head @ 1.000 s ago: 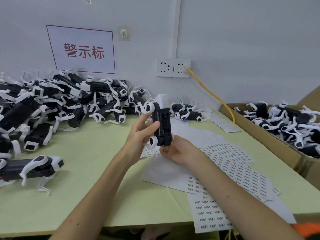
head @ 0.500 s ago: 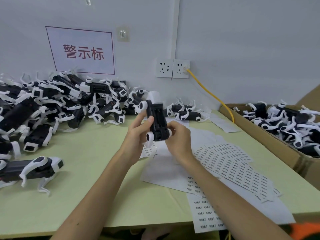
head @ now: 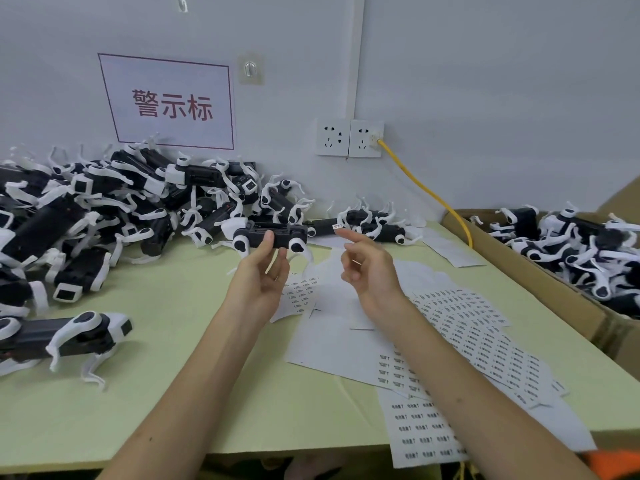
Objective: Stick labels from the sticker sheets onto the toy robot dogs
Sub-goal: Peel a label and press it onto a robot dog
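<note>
A person's left hand point(head: 259, 277) grips a black and white plastic toy robot dog point(head: 273, 234) between thumb and fingers, holding it level above a pale green bench point(head: 166, 306). At 3 o'clock from the dog, just apart, the right hand point(head: 369, 271) is relaxed, its forefinger out with a small white label point(head: 337, 226) stuck on the tip. White paper sticker sheets point(head: 467, 327) lie at 5 o'clock of the hands.

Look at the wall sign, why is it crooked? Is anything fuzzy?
Head view: the wide lens skews the sign; the light is soft and the shadows are faint; the right hand looks a bit soft; the small print on the sticker sheets is too fuzzy to read.
</note>
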{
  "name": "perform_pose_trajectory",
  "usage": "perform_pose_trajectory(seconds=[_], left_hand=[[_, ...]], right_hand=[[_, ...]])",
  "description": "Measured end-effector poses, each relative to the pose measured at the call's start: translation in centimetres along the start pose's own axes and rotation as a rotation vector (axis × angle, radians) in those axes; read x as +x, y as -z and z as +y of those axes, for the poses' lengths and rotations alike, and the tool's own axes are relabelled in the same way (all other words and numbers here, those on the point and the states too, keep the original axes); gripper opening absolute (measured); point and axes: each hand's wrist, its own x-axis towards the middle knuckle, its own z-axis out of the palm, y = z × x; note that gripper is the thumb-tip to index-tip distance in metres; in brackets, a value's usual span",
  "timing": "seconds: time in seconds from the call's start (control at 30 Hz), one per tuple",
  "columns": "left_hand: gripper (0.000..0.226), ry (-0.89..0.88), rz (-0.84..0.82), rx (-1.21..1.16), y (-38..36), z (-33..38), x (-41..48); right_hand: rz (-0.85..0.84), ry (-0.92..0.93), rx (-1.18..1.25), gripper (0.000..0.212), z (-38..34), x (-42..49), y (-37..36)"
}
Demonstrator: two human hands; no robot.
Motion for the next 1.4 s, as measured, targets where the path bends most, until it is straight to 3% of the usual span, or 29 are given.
perform_pose_trajectory(seconds=[0.17,0.37,0.73,1.4], left_hand=[[0.012,0.012,0.04,-0.065,0.0,-0.1,-0.2],[0.013,0.019,0.004,-0.093,-0.3,-0.2,-0.3],[0.013,-0.01,-0.062,-0.149,-0.5,-0.8,-0.2],[0.015,-0.029,-0.184,0.062,-1.0,-0.9,-1.2]], right_hand=[[-0.239,-0.098,0.041,0.035,0.6,-0.3,-0.5],[-0.486,-0.191,-0.161,0.045,1.8,-1.4,-1.6],[-0.57,-0.226,-0.184,0.055,2.6,-1.7,-1.8],[-0.489,-0.205,-0.048,0.051,2.2,-1.3,-1.7]])
